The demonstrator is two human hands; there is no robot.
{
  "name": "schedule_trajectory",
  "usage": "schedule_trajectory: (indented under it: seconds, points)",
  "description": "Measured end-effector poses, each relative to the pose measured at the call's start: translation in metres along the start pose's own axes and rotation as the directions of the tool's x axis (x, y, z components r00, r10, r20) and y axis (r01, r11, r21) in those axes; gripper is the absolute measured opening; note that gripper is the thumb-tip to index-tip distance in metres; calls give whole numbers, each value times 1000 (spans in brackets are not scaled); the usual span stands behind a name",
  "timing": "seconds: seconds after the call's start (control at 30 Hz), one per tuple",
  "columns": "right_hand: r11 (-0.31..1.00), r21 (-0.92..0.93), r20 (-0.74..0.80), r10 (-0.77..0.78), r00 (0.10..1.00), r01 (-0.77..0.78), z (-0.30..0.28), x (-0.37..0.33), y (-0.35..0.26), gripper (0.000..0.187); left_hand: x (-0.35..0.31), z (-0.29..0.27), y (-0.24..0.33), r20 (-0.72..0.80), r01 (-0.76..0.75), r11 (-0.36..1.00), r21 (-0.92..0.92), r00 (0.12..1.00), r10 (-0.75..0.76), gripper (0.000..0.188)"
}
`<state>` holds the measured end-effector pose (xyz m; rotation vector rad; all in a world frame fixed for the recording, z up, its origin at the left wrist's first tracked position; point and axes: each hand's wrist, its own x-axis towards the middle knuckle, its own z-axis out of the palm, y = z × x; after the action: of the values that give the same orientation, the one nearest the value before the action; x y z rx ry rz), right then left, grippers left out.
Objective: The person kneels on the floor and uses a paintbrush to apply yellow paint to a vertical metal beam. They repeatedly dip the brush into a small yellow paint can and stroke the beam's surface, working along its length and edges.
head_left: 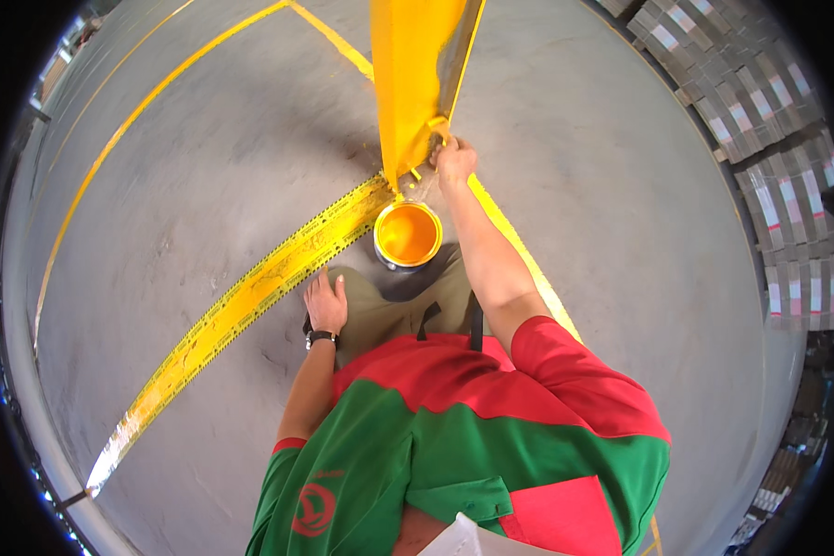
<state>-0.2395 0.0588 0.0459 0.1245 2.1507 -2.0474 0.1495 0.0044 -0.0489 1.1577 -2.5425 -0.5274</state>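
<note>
My right hand (455, 161) is closed around a paintbrush (440, 130), most of it covered by yellow paint and my fingers. The brush is held against the lower right side of a yellow steel column (408, 83), where a grey strip shows along the edge. Just below the column's foot stands an open can (409, 233) of yellow-orange paint, its rim smeared with paint. My left hand (326, 301), with a dark watch on the wrist, lies on my left knee, fingers stretched out and holding nothing.
A wide yellow floor band (250, 298) with black-patterned tape edges runs from the column to the lower left. Thinner yellow lines (528, 264) cross the grey floor. Yellow paint drips spot the floor by the column. Stacked cartons (783, 199) line the right side.
</note>
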Motion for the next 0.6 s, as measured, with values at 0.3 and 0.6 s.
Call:
schedule_trajectory:
  seconds: [0.3, 0.6]
  points:
    - [740, 331, -72, -599, 798, 585, 1, -65, -170, 37, 2, 5, -3, 21, 85, 994, -68, 996, -84, 54]
    - [848, -262, -81, -496, 865, 461, -2, -35, -72, 36, 1, 5, -3, 16, 119, 988, -96, 993, -118, 55]
